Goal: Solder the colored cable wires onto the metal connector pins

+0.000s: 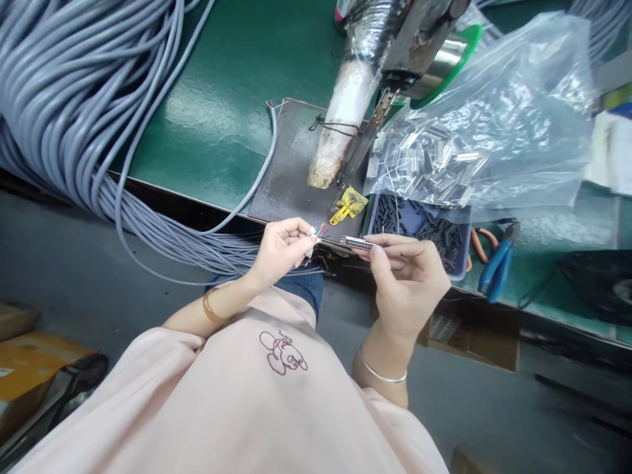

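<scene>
Near the bench's front edge, my left hand point(286, 247) pinches the end of a grey cable, whose thin coloured wires point(323, 230) fan out past the fingertips. To its right, my right hand point(409, 273) holds a small metal connector point(358, 243) between thumb and fingers. A short gap separates the wires from the connector. Just beyond them lies a yellow clip point(340, 214) on a dark board point(286, 171). Above the board stands a soldering iron point(368, 145) beside a white wrapped tube point(340, 118).
Grey cables point(89, 85) cover the left side. A plastic bag of metal connectors point(434, 158) lies over a bin of black parts point(461, 247). Blue-handled pliers point(496, 270) rest right of it. A solder spool point(449, 62) stands behind.
</scene>
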{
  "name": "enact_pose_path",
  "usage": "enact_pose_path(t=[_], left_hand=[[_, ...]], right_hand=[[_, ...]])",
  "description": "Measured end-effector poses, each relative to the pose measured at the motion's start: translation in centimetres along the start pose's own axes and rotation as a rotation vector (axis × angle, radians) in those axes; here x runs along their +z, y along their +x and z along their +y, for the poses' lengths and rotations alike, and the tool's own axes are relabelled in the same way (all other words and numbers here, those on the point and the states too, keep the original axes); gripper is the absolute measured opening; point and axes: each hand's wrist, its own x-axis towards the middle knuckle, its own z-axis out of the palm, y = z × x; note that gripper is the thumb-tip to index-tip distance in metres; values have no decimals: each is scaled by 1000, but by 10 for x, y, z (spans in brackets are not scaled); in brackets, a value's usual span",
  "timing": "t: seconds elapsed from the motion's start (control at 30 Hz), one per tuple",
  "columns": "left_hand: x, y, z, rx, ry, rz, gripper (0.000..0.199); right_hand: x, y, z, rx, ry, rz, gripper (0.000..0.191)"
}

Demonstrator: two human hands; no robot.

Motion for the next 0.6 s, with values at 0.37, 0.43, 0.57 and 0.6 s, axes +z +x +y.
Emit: enact_pose_path(t=[0.37,0.43,0.57,0.6], left_hand=[[3,-3,-1,-76,13,-61,21],[3,-3,0,-82,28,-69,21],[4,-3,-1,-65,42,-89,20],[4,-3,-2,-57,46,-96,19]], right_hand=[[15,1,4,-152,-173,-161,9],[15,1,4,-158,-166,-187,9],[14,0,3,-159,-157,-195,10],[14,0,3,-149,-150,-190,10]])
